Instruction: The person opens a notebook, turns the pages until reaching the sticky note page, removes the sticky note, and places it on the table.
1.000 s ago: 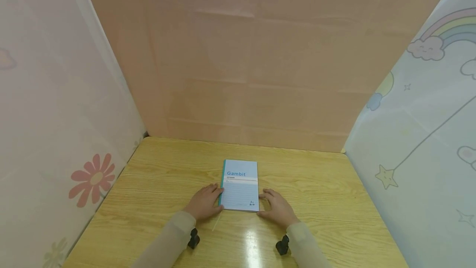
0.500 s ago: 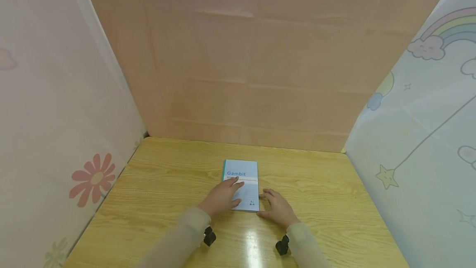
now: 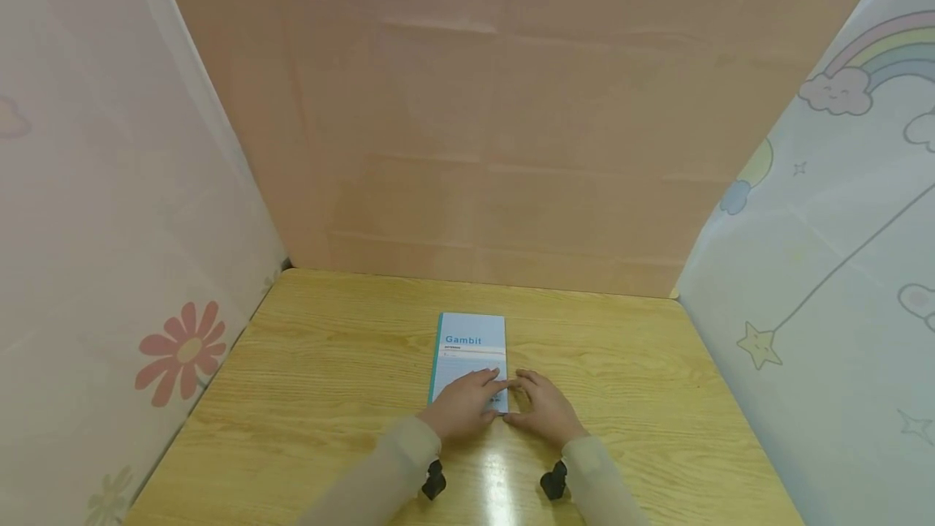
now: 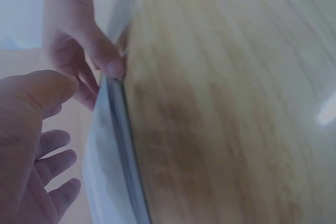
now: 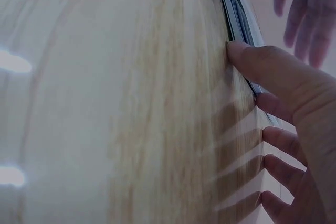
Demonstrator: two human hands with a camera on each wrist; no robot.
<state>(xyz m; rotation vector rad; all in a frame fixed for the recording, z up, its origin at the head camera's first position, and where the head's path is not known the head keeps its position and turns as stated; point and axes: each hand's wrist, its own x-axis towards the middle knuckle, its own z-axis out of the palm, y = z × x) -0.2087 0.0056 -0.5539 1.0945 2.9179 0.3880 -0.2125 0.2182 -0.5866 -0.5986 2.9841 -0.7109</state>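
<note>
A pale blue notebook [image 3: 471, 326] with a teal spine and the word "Gambit" lies shut and flat on the wooden table. Over its lower part hovers my left hand [image 3: 462, 406], fingers spread and loosely bent; the left wrist view has a gap between these fingers and the cover [image 4: 105, 166]. Alongside the notebook's lower right corner rests my right hand [image 3: 546, 411]. Its thumb [image 5: 262, 64] touches the corner, while the other fingers reach along the right edge with their tips near the table. Part of the lower cover is hidden behind the left hand.
The wooden table [image 3: 343, 323] meets an orange-brown backdrop [image 3: 482, 144] at its far edge. Patterned white sheets stand on the left [image 3: 95, 209] and right [image 3: 825, 266]. Black cameras sit on both wrists, below beige sleeves [image 3: 383, 469].
My left hand has left the spine side and moved right across the cover toward the right hand. The right hand and the notebook stay nearly where they were.
</note>
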